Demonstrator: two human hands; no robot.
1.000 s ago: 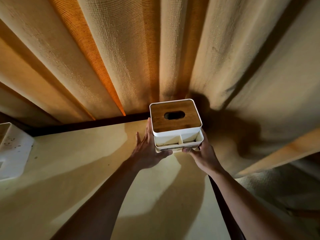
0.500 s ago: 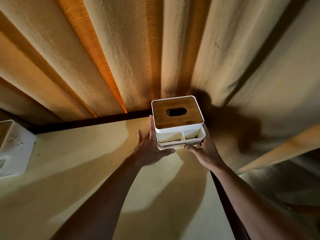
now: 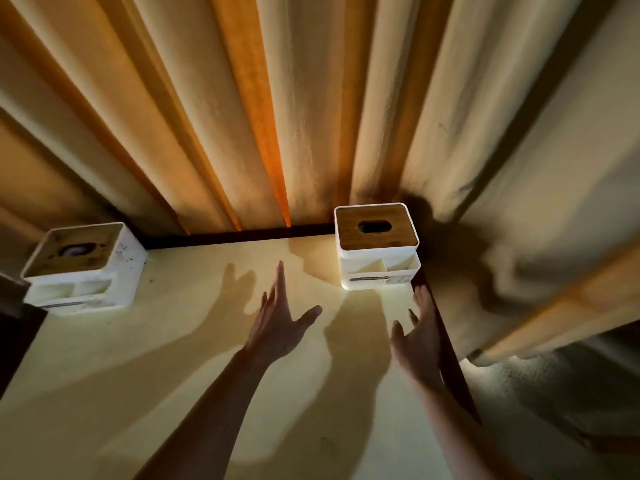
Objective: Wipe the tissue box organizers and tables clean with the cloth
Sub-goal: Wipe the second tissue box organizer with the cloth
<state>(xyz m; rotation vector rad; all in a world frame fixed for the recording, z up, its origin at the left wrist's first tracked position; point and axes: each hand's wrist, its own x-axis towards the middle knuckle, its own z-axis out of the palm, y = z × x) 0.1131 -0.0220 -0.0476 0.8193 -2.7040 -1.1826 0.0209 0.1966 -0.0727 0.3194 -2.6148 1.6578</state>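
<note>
We see a pale yellow table (image 3: 173,375) lit unevenly, with a folded curtain (image 3: 242,116) hanging close behind its far edge.

Right organizer (image 3: 377,245): white body, wooden lid with an oval slot, open compartments on the near side. It stands upright at the far right corner of the table, just in front of the curtain. Nothing touches it.

Left organizer (image 3: 83,268): same type, standing upright at the far left edge of the table. Its lid looks spotted and its white side carries dark specks. Something pale shows in the slot; we cannot tell what it is.

Left hand (image 3: 280,327): grip released, fingers straight and pointing away from us, thumb spread to the right. It is held over the table, near the right organizer but clearly apart from it, and holds nothing.

Right hand (image 3: 417,337): grip released, fingers loosely spread, palm turned inward. It is over the right edge of the table, just below the right organizer, with a gap between them.

Both hands throw shadows onto the table surface ahead of them. The right organizer's shadow falls on the curtain behind it.
</note>
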